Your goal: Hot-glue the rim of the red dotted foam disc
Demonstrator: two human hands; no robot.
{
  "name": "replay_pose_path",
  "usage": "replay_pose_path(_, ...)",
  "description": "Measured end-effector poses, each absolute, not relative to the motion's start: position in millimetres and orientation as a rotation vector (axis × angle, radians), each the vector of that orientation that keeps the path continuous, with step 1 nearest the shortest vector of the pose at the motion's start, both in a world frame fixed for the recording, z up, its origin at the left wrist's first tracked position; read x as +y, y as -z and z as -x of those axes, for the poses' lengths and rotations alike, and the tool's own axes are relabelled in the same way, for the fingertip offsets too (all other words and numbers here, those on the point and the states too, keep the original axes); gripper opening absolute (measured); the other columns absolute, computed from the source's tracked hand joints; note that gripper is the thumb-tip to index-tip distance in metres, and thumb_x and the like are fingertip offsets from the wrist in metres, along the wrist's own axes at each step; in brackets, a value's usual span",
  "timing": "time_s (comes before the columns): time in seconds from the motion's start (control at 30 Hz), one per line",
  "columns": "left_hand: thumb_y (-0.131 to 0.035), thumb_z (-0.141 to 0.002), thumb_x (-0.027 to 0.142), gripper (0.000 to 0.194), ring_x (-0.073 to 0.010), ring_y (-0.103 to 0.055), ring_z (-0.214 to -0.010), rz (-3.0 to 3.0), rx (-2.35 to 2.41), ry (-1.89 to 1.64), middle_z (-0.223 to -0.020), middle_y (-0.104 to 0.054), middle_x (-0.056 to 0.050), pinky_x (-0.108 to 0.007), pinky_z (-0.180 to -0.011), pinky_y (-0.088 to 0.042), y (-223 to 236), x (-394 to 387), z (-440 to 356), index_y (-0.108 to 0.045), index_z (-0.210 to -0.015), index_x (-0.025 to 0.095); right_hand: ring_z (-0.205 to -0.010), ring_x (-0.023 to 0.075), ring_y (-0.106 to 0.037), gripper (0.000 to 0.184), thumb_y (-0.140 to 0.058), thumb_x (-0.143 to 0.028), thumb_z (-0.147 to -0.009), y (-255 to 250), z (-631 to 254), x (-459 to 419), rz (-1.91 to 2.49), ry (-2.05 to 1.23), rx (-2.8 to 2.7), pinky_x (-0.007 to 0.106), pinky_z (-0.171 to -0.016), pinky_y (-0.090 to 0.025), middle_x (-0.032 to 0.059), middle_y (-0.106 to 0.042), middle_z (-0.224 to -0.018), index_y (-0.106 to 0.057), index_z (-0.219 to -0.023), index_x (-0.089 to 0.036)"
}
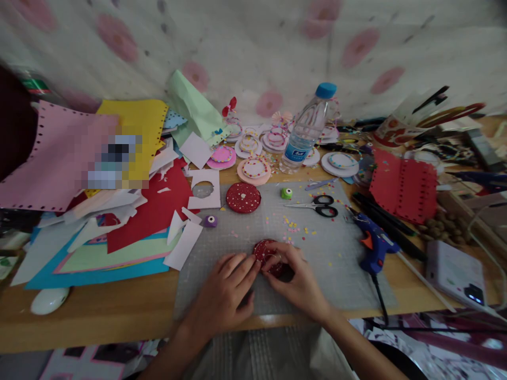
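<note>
A small dark red round piece with pale dots (pixel 260 249) lies on the grey cutting mat (pixel 317 285), partly covered by my fingers. My left hand (pixel 228 287) presses its fingertips on the left edge of this piece, its thumb lower down and apart. Thumb and index finger of my right hand (pixel 295 279) pinch together over the piece's right side, beside a thin loop; what lies between the fingertips is too small to make out. Just behind is a larger dark red dotted disc (pixel 243 198) with a pale bead at its middle.
Scissors (pixel 322 206), a green punch (pixel 287 193), a purple punch (pixel 210 221) and scattered confetti surround my hands. A blue glue gun (pixel 374 243) lies to the right. Paper sheets (pixel 119 264) pile up left. A water bottle (pixel 304 132) stands among beaded paper discs (pixel 254 170).
</note>
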State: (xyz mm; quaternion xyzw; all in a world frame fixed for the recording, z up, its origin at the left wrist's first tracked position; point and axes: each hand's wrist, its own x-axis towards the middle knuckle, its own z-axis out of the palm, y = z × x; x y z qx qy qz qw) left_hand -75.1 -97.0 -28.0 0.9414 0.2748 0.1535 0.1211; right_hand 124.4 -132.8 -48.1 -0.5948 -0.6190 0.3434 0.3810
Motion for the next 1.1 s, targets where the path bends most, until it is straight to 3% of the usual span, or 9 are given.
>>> replay_pose_path(0.33,-0.052,-0.085,0.019,0.043,-0.0272,-0.053,-0.121,-2.761,0.812,-0.464,-0.131,-0.062,-0.012,-0.045,-0.102,-0.043,26,-95,70,-0.058,-0.127,0.011,-0.095,0.0226,-0.067,0.045,-0.064,-0.014,-0.08,46,-125,-133,1.51,-0.904,-1.571,0.041,-0.092,-0.038,-0.0035,-0.073,-0.084,-0.048,-0.12,-0.026)
replay_pose_path(1.1,-0.054,-0.084,0.017,0.037,-0.0272,-0.054,-0.118,-2.745,0.837,-0.445,-0.123,-0.065,-0.012,-0.048,-0.108,-0.039,21,-95,63,-0.062,-0.119,0.01,-0.098,0.0229,-0.065,0.044,-0.062,-0.016,-0.081,46,-126,-132,1.533,-0.854,-1.618,0.044,-0.096,-0.035,-0.0033,-0.073,-0.087,-0.047,-0.12,-0.027)
